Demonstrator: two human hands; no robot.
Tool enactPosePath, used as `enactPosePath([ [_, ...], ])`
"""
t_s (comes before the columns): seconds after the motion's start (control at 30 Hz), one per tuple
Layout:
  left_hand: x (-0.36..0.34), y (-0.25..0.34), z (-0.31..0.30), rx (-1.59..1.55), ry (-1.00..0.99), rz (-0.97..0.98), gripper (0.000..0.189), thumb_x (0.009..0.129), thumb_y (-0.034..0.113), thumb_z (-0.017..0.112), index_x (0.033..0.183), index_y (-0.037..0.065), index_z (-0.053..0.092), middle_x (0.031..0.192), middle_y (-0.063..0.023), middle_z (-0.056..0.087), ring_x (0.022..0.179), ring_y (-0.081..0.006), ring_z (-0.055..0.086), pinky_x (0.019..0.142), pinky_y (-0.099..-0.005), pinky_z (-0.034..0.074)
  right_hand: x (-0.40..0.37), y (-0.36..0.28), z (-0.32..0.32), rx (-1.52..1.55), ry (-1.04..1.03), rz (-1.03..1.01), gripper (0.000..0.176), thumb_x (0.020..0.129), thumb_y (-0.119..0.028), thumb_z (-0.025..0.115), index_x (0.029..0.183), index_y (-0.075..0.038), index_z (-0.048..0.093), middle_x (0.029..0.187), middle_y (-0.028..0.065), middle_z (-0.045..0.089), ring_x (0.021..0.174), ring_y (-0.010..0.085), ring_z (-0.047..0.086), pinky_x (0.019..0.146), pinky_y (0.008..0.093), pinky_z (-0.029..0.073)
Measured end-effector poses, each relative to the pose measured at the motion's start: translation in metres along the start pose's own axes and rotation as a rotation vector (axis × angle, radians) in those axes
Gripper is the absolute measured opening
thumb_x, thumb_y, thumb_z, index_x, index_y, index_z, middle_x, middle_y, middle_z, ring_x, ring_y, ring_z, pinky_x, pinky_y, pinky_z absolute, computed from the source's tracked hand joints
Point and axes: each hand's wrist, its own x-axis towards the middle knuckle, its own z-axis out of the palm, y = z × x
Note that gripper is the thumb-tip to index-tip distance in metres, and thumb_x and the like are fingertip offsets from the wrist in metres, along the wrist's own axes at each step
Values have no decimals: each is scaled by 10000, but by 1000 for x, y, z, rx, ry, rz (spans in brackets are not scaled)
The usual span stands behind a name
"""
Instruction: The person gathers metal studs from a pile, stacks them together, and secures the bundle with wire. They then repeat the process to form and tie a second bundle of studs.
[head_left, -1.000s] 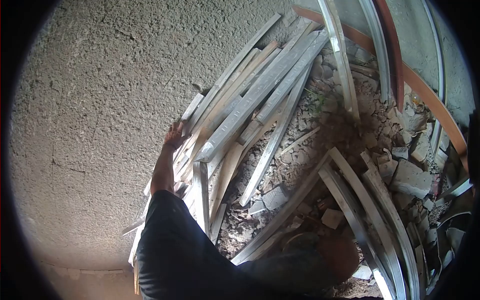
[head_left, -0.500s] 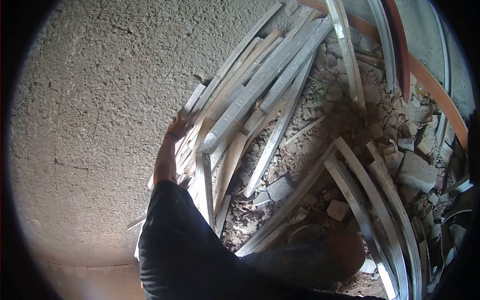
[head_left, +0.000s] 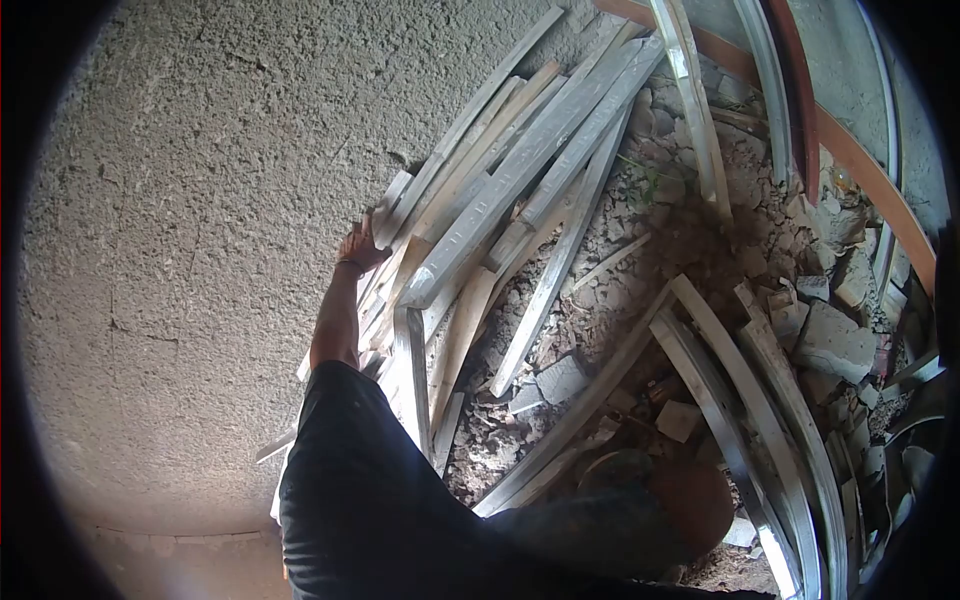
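My left hand [head_left: 365, 247] reaches up along the rough wall at the left edge of a heap of long strips. Its fingers are apart and rest against the strips' side, near the end of a short pale strip [head_left: 393, 208]. No strip is visibly gripped. Beside it lie several long grey and whitish strips [head_left: 505, 190], stacked lengthwise and slanting up to the right. Some look like wood, others metal. My right hand does not show; a rounded, shadowed shape [head_left: 690, 505] at the bottom cannot be made out.
A rough plastered wall [head_left: 190, 240] borders the heap on the left. Broken rubble [head_left: 835, 340] covers the ground at right. Several long strips [head_left: 735, 400] stand at lower right, bowed by the lens. A reddish-brown bar [head_left: 880, 190] crosses the upper right.
My left hand has shifted slightly, and its fingers now show more clearly against the wall and strips. The heap looks nearly unchanged.
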Motion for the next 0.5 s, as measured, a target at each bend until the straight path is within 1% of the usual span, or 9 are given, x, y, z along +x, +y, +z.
enactPosePath([
  [0.03, 7, 8, 2, -1, 3, 3, 1023, 716, 524, 702, 1495, 131, 167, 1314, -262, 435, 1143, -423, 526, 955, -464, 463, -1, -1, 0, -3, 1, -1, 320, 881, -342, 598, 1115, -125, 613, 1040, 65, 659, 830, 214, 652, 605, 341, 514],
  [0.1, 28, 27, 5, -111, 95, -112, 1155, 707, 720, 592, 1495, 38, 96, 1377, -291, 390, 1215, -430, 472, 1018, -454, 407, -2, -1, 0, -12, 5, -7, 316, 881, -341, 597, 1110, -124, 617, 1039, 62, 659, 829, 212, 653, 602, 339, 515],
  [0.13, 31, 38, 2, -83, 140, -138, 1109, 707, 729, 599, 1451, 1, 214, 1338, -289, 431, 1197, -422, 488, 1000, -455, 421, -2, -1, 0, -14, 7, -13, 314, 881, -340, 597, 1108, -124, 620, 1038, 61, 660, 828, 210, 653, 600, 338, 516],
  [0.17, 31, 42, -3, -84, 139, -136, 1109, 707, 729, 599, 1451, 1, 214, 1338, -289, 431, 1197, -422, 488, 1000, -455, 421, -3, -1, 0, -25, 6, -17, 312, 881, -339, 597, 1105, -124, 622, 1037, 59, 660, 828, 209, 654, 599, 336, 516],
  [0.33, 54, 42, 21, -35, 196, -170, 886, 756, 584, 639, 1345, -8, 341, 1210, -239, 518, 1111, -386, 546, 909, -469, 479, -15, 5, -1, -92, 5, -61, 303, 881, -336, 597, 1093, -122, 632, 1034, 52, 662, 826, 203, 656, 590, 331, 518],
  [0.37, 54, 42, 20, -39, 187, -159, 841, 778, 535, 637, 1347, -9, 340, 1192, -235, 523, 1093, -387, 554, 895, -470, 485, -18, 8, 2, -173, 27, -125, 301, 881, -335, 596, 1090, -122, 634, 1033, 51, 663, 825, 202, 657, 589, 330, 519],
  [0.4, 49, 43, 22, -3, 264, -123, 740, 812, 448, 615, 1326, -18, 357, 1159, -227, 532, 1073, -389, 561, 874, -467, 495, -18, 11, 4, -499, -9, -207, 316, 881, -373, 585, 1085, -137, 634, 1036, 24, 661, 834, 173, 657, 598, 329, 526],
  [0.43, 45, 43, 17, 1, 270, -115, 740, 812, 448, 615, 1326, -18, 357, 1159, -227, 532, 1073, -389, 561, 874, -467, 495, -22, 22, 17, -148, -7, -49, 290, 877, -364, 589, 1082, -164, 636, 1013, 5, 662, 817, 159, 657, 575, 327, 529],
  [0.5, 45, 41, 10, 25, 259, -54, 702, 826, 434, 603, 1311, -19, 377, 1176, -218, 533, 1069, -385, 563, 868, -467, 497, -17, 9, 4, -89, -78, 52, 282, 871, -358, 598, 1094, -189, 637, 1033, 14, 662, 816, 163, 659, 555, 329, 532],
])
